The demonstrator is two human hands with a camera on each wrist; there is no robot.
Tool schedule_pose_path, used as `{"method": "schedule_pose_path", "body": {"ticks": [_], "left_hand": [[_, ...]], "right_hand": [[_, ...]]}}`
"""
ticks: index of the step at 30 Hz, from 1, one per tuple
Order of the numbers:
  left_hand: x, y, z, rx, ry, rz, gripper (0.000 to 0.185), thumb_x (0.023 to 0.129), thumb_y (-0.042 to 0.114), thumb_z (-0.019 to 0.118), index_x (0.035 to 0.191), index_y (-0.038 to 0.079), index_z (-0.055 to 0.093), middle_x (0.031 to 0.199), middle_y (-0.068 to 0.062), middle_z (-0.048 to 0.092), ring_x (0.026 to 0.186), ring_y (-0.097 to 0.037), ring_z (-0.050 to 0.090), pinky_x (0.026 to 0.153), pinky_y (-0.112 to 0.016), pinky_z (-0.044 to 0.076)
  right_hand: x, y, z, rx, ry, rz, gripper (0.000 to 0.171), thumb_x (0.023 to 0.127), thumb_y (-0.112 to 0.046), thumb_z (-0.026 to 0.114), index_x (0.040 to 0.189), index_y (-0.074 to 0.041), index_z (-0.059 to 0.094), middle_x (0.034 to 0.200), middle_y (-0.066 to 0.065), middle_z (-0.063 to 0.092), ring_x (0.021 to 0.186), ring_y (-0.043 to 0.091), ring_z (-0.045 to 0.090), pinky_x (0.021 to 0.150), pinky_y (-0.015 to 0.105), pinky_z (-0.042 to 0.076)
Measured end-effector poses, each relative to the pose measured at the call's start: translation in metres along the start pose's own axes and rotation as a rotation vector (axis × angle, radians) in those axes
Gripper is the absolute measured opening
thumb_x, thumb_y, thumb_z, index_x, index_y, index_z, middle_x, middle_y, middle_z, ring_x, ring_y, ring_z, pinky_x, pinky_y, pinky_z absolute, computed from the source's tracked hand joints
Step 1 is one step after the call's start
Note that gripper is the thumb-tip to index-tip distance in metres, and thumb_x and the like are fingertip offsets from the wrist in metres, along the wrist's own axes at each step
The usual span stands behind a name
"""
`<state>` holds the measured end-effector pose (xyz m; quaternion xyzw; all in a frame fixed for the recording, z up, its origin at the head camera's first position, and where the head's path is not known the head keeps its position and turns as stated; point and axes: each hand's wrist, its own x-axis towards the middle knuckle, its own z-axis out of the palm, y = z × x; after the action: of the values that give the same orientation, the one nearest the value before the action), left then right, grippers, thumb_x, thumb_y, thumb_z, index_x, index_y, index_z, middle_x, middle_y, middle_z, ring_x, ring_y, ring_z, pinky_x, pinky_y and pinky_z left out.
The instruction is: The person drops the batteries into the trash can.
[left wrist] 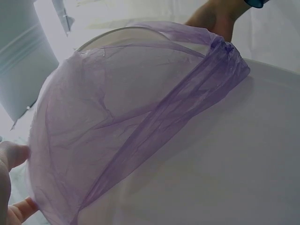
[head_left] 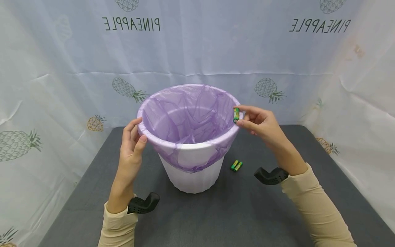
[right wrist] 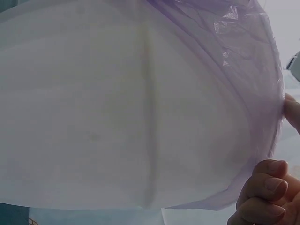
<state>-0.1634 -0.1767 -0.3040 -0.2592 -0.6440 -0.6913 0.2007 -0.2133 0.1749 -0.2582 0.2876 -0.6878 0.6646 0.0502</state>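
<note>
A white plastic bin (head_left: 192, 171) lined with a purple bag (head_left: 188, 113) stands in the middle of a dark grey table (head_left: 240, 212). My left hand (head_left: 132, 142) holds the bin's left rim, thumb on the outside edge. My right hand (head_left: 257, 122) pinches a green battery (head_left: 236, 115) upright at the bin's right rim. Two more green batteries (head_left: 236, 165) lie on the table right of the bin's base. The left wrist view shows the bag (left wrist: 131, 126) over the bin wall (left wrist: 220, 168) with fingertips (left wrist: 11, 157) at the left edge. The right wrist view shows the bin wall (right wrist: 117, 117) and curled fingers (right wrist: 267, 187).
White cloth printed with pineapples (head_left: 268, 90) hangs behind and to both sides of the table. Black wrist camera mounts (head_left: 143, 203) sit on both forearms, the right one (head_left: 271, 175) low over the table near the loose batteries.
</note>
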Motion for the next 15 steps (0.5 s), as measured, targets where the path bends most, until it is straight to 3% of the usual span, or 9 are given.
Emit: {"method": "schedule_pose_path", "body": {"ticks": [9, 15], "left_hand": [[-0.0001, 0.0008, 0.0011, -0.005, -0.010, 0.024, 0.044, 0.100, 0.008, 0.042, 0.142, 0.013, 0.032, 0.142, -0.004, 0.043, 0.118, -0.012, 0.048, 0.101, -0.016, 0.038], [0.0003, 0.0011, 0.0014, 0.003, -0.007, 0.020, 0.044, 0.100, 0.009, 0.043, 0.142, 0.013, 0.032, 0.142, -0.004, 0.044, 0.118, -0.012, 0.048, 0.101, -0.016, 0.038]], "right_hand": [[-0.0012, 0.0024, 0.0002, 0.002, -0.015, -0.002, 0.041, 0.088, 0.006, 0.060, 0.118, -0.021, 0.067, 0.061, -0.009, 0.046, 0.052, 0.009, 0.034, 0.050, 0.029, 0.023], [-0.0023, 0.0039, -0.0001, -0.015, -0.010, -0.011, 0.037, 0.089, 0.004, 0.060, 0.123, -0.011, 0.064, 0.060, -0.009, 0.044, 0.052, 0.012, 0.032, 0.049, 0.029, 0.023]]}}
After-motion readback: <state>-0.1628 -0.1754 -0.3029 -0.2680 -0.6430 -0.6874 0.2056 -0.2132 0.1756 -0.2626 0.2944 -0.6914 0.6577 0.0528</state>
